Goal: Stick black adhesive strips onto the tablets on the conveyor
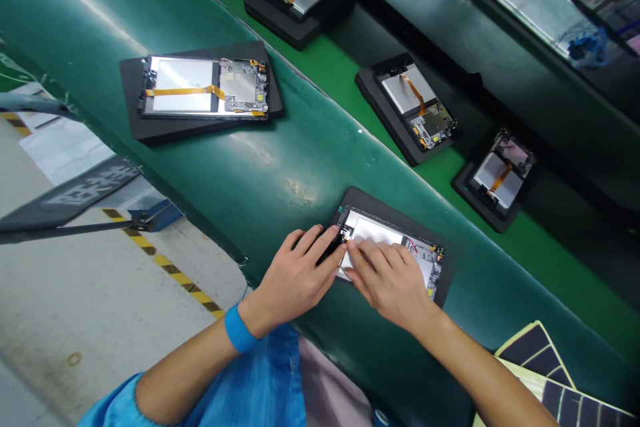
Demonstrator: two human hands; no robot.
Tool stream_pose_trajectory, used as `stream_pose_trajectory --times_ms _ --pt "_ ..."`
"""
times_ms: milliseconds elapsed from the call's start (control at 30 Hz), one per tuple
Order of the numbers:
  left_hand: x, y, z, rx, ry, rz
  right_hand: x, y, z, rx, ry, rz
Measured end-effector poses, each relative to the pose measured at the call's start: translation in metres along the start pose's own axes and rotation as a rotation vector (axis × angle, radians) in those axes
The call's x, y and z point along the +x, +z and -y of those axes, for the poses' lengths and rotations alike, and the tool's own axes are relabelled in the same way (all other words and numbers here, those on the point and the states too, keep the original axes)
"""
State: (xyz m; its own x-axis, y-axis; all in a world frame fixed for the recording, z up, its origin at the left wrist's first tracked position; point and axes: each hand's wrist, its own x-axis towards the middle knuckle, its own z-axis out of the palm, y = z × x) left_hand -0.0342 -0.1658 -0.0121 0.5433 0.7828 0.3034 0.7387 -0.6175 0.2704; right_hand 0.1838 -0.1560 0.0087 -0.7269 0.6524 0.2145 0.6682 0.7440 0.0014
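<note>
Left hand (295,275) and right hand (389,278) press loosely spread fingers (367,255) onto the open tablet (376,232).

Counter (280,167): dark green, glossy, smooth, strong glare streaks. Conveyor belt (345,73): brighter green, matt. Near tray (370,200): black, matt, foam-like. Near tablet (377,232), back off: silvery foil-look battery face, semi-gloss; bare metal on the board. Far tablet (185,77): same finish, plus a glossy orange flex ribbon (185,91). Wristband (239,328): blue, smooth. Sleeve (260,387): blue cloth, slight sheen. Floor (75,307): grey, matt, rough.
</note>
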Motion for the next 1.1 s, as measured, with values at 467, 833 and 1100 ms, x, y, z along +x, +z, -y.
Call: stream_pose_trajectory --times_ms 467,833,1100 --pt "0.0013 -0.0023 -0.0065 0.060 -0.039 0.022 0.0048 -0.0087 0.0037 -0.060 -0.028 0.155" --pt "-0.0039 0.0016 -0.0008 0.011 -0.014 0.004 0.0008 -0.0025 0.0004 0.047 0.031 0.131" --pt "-0.0057 0.0016 -0.0008 0.014 -0.029 0.037 -0.0015 -0.0034 -0.0057 0.141 0.044 0.080"
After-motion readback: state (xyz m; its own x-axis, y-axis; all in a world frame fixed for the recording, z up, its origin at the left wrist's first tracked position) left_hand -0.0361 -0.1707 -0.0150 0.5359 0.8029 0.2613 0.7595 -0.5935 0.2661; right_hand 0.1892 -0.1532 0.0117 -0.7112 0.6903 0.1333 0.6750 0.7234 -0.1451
